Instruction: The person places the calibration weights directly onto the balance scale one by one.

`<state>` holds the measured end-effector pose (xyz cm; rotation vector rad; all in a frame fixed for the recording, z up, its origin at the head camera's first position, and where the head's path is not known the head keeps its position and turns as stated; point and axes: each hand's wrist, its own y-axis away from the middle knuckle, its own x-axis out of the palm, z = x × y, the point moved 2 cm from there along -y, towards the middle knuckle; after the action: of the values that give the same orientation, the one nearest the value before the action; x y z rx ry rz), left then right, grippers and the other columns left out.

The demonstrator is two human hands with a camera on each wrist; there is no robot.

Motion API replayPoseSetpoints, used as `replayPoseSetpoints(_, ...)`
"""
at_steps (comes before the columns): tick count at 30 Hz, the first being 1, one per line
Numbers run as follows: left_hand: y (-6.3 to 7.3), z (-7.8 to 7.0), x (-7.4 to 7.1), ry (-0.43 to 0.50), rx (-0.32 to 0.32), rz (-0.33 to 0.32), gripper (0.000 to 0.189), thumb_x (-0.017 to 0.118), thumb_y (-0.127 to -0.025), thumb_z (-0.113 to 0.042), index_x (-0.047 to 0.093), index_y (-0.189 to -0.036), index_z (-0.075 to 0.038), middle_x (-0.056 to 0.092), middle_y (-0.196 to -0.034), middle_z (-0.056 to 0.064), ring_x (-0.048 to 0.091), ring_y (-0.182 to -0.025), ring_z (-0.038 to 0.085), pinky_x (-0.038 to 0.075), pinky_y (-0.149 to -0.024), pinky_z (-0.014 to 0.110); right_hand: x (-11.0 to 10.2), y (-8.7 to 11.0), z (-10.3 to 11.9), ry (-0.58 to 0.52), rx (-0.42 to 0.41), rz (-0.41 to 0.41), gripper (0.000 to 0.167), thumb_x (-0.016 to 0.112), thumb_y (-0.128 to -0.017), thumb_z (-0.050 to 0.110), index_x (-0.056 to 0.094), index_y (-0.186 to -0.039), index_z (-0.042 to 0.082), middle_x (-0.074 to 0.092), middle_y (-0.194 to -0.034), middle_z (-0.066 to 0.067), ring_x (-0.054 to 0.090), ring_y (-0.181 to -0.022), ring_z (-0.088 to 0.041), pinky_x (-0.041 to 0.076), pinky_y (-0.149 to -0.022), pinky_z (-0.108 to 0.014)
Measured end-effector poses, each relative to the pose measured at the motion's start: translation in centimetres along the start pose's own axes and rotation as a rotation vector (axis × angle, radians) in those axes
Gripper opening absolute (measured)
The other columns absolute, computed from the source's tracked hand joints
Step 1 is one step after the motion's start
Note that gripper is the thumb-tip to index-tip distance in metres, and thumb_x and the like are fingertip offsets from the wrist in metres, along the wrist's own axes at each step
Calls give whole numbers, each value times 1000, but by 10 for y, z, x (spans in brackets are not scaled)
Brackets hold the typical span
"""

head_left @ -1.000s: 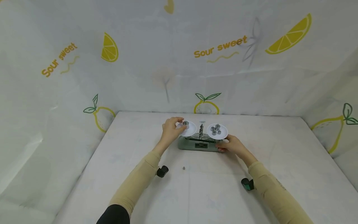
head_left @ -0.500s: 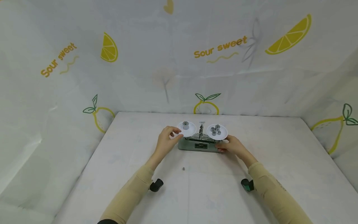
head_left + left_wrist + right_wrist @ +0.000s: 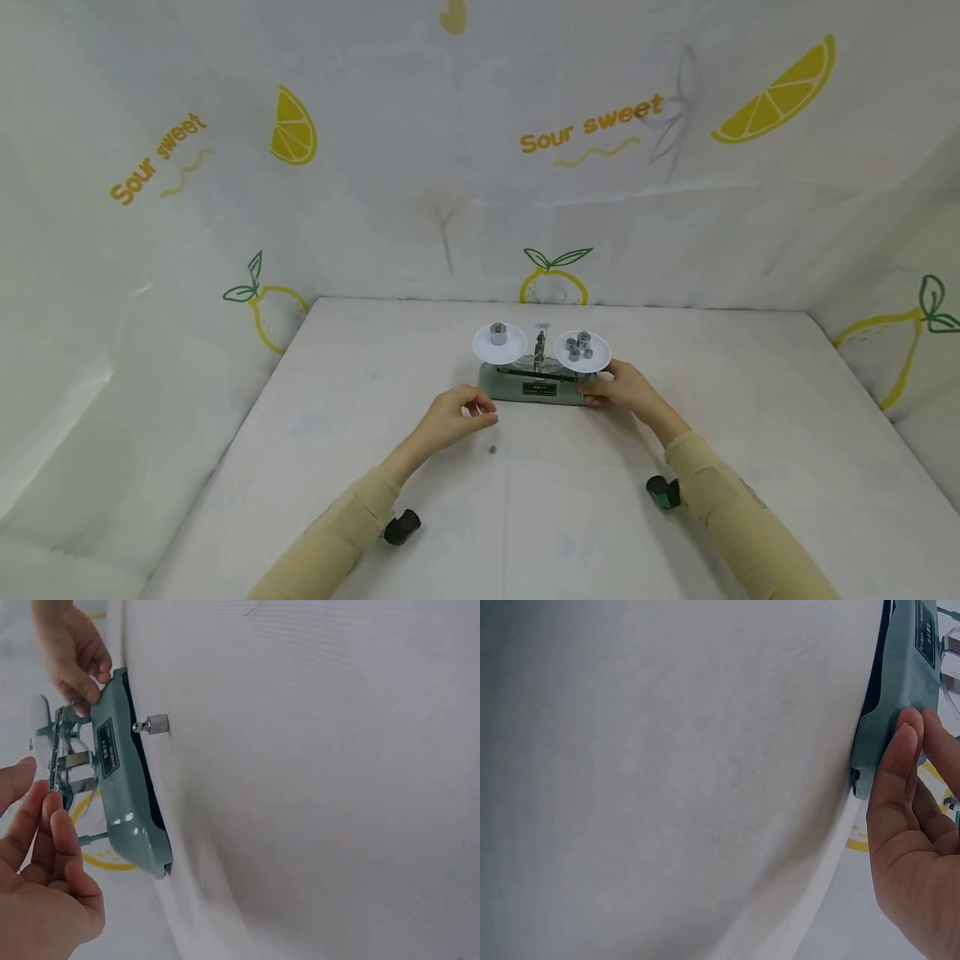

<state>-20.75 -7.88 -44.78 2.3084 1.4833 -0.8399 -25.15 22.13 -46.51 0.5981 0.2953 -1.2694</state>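
A green balance scale with two white pans stands towards the back of the table. One silver cylindrical weight sits on its left pan, and several smaller weights stand on the right pan. My right hand holds the right end of the scale's base, thumb and fingertips against the green body in the right wrist view. In front of the base, my left hand hovers with loosely bent fingers and nothing between them. A small knobbed silver weight is on the table just below that hand.
White patterned cloth covers the table and the backdrop behind it. The scale's raised pans and central post stand between the two hands.
My left hand has let go of the large weight on the left pan, drawn back and come down towards the small weight. The right hand keeps its place on the base.
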Motion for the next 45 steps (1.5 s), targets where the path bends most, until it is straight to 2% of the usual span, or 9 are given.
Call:
replayPoseSetpoints(4,1,2,4,-22,-6,52,10,70,-81,-18,67,-88,-12,63,-87,1,51,-75,5,42,-64,18,-1,0,-1,-4,-1,-2,65,70,-83,27,44,-130,-8,70,-80,2,64,-70,-5,45,-89,-34)
replayPoseSetpoints(11,4,8,10,-71,-38,140,8,69,-79,-11,66,-86,-8,61,-80,1,49,-70,6,42,-62,17,-2,0,0,-21,-7,1,65,70,-83,26,43,-130,-9,69,-79,2,64,-70,-5,48,-78,-23)
replayPoseSetpoints(18,3,18,17,-89,-89,201,12,73,-74,-8,66,-83,-8,62,-78,0,50,-70,6,43,-64,17,-2,0,-1,-18,-9,-4,65,70,-82,26,43,-130,-9,69,-78,2,64,-70,-5,48,-76,-22)
replayPoseSetpoints(24,3,19,23,-95,-99,247,11,74,-74,-7,65,-82,-7,61,-76,-1,51,-70,7,43,-64,18,-1,1,-1,-36,-6,10,66,69,-83,25,41,-131,-10,70,-79,2,64,-69,-5,49,-73,-20)
replayPoseSetpoints(35,3,20,25,-156,-43,232,6,71,-78,-8,66,-80,-10,59,-74,-3,49,-69,4,42,-64,18,0,1,0,-54,-2,11,66,69,-83,25,40,-132,-9,70,-79,3,63,-68,-4,49,-71,-20)
replayPoseSetpoints(45,4,16,17,-90,-64,141,5,66,-81,-8,64,-84,-11,63,-76,-1,53,-68,4,45,-62,18,0,3,2,-40,-2,7,66,69,-83,26,41,-131,-9,70,-79,3,64,-69,-4,48,-75,-21)
